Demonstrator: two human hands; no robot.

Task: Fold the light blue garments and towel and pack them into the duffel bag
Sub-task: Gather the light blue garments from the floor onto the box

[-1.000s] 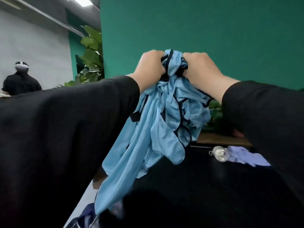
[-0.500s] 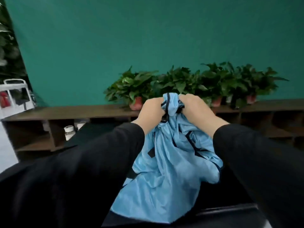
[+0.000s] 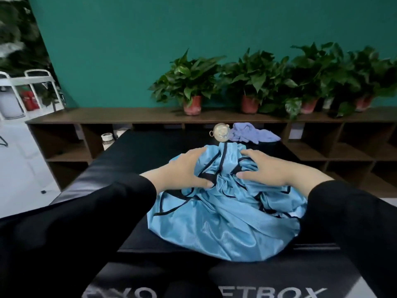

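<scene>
This looks like an office or studio space set up for recording rather than a home. A flat teal wall (image 3: 129, 50) runs behind a long, low, dark wood shelf unit (image 3: 129, 116) with open cubbies, mostly bare. A row of potted plants (image 3: 189, 82) in red pots lines its top. At the left stand white folding chairs (image 3: 12, 91) on a pale floor (image 3: 19, 168). The black table (image 3: 150, 151) is plain and padded-looking.

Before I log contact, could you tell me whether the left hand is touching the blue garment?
Touching: the head view shows the left hand resting on the blue garment.
</scene>
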